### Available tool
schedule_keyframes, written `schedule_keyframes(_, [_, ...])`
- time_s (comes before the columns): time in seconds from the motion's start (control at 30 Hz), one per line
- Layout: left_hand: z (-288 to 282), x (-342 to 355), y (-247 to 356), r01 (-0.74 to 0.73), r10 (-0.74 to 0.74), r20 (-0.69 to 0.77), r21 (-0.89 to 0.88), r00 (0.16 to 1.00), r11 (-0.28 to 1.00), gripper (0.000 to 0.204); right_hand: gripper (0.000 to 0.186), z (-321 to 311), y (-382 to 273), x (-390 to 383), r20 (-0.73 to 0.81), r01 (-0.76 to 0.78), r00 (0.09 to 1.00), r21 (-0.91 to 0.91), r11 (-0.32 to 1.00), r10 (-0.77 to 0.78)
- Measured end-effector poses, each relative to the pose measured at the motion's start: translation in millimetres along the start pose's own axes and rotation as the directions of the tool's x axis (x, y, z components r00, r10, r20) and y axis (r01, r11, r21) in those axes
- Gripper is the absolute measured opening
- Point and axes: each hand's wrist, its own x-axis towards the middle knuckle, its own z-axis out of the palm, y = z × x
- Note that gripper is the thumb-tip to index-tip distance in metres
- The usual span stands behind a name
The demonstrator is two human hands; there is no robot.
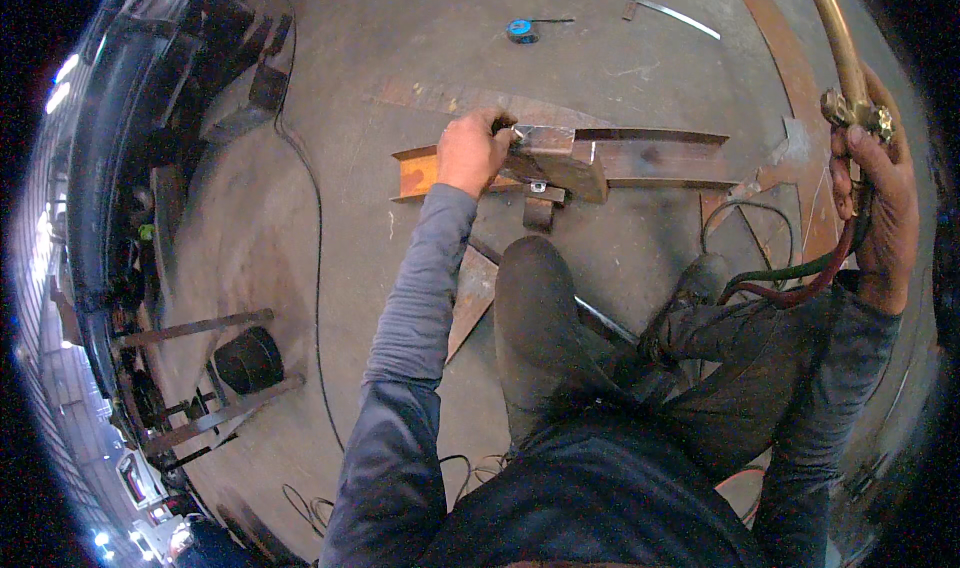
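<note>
My right hand (885,183) is wrapped round a brass cutting torch (842,48), whose tube points up and away at the far right. A green hose (800,270) and a red hose (815,290) run from its lower end. In front of me a rusty steel I-beam (665,155) lies across the floor, with a short steel piece (565,163) set against it. My left hand (473,151) is closed at the left end of that piece, fingers pinched; a small pale bit shows at the fingertips, too small to name. Under the beam sits a small steel block (540,211).
A blue tape measure (521,31) and a steel square (675,18) lie beyond the beam. Flat rusty plate (780,48) stretches along the right. On the left, a black cable (318,228) crosses the floor near a steel frame (205,333). A triangular plate (472,303) lies beside my knee.
</note>
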Motion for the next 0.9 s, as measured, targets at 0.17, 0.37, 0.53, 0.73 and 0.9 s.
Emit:
schedule_keyframes(0.17, [-42.5, -21.3, 8.2, 0.024, -0.046, -0.145, -0.152, 0.988, 0.988, 0.024, 0.069, 1.0, -1.7, -0.4, 0.029, 0.025, 0.999, -0.002, 1.000, -0.025])
schedule_keyframes(0.37, [-57.3, -110.3, -9.6, 0.223, -0.223, 0.027, -0.255, 0.974, 0.941, 0.026, 0.073, 7.6, -4.4, -2.6, 0.033, 0.013, 0.999, -0.095, 0.995, -0.010])
schedule_keyframes(0.53, [31.9, -238.3, -103.6, 0.313, -0.281, 0.221, -0.124, 0.934, 0.942, 0.026, 0.075, 21.9, -12.2, -7.9, 0.155, 0.040, 0.988, -0.120, 0.992, -0.021])
schedule_keyframes(0.73, [146.4, -340.8, -123.1, 0.491, -0.458, 0.486, 0.067, 0.745, 0.869, 0.019, 0.075, 33.6, -5.9, -12.7, 0.238, -0.004, 0.971, -0.075, 0.997, 0.022])
schedule_keyframes(0.9, [185.2, -348.9, -116.7, 0.671, -0.635, 0.495, 0.133, 0.593, 0.730, 0.025, 0.078, 53.0, -17.1, -22.7, 0.300, -0.088, 0.946, -0.128, 0.988, 0.123])
